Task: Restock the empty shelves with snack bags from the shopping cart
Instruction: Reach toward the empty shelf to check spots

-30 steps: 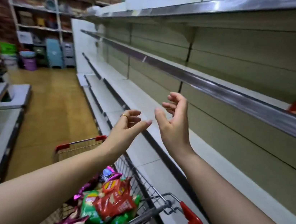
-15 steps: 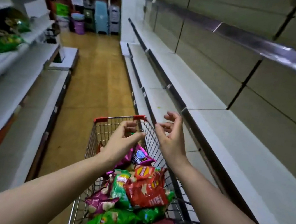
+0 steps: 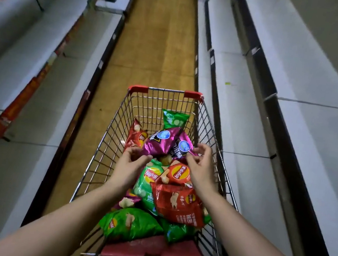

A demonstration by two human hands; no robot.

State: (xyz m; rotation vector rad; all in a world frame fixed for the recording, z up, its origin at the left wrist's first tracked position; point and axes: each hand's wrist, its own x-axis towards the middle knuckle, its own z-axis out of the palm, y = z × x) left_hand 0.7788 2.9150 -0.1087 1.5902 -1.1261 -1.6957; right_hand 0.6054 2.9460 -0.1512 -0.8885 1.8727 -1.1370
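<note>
Nearest to us, at six o'clock in the shopping cart [image 3: 213, 131], lie a green bag [image 3: 129, 223] and a big red bag [image 3: 177, 204], both untouched. Our forearms pass over them. A second ago both hands were raised at shelf height, holding nothing, while we looked along the shelves. Now our view has dropped into the cart and the hands have come down to the pile, so we judge that a fresh pick is beginning and nothing is lifted yet. The left hand [image 3: 131, 163] has loosely curved fingers and an open gap to the thumb. The lower corner of the left purple bag [image 3: 158, 142] sits in that gap, at about one o'clock from the palm, touched at most and not clamped. The right hand [image 3: 201, 164] reaches to eleven o'clock, where its thumb and forefinger bracket the edge of the right purple bag [image 3: 182, 149]. We cannot tell whether they pinch it or only hover beside it. The two purple bags lie side by side on top of the heap — between the hands and just beyond the fingertips. Farther on, a small red bag [image 3: 136, 137] leans at ten o'clock and a far green bag [image 3: 174, 119] stands at twelve, near the cart's front wall. Past the cart runs the wooden floor [image 3: 154, 40], and at two o'clock the white shelves [image 3: 299, 80] lie bare — the restocking there is still to do.
</note>
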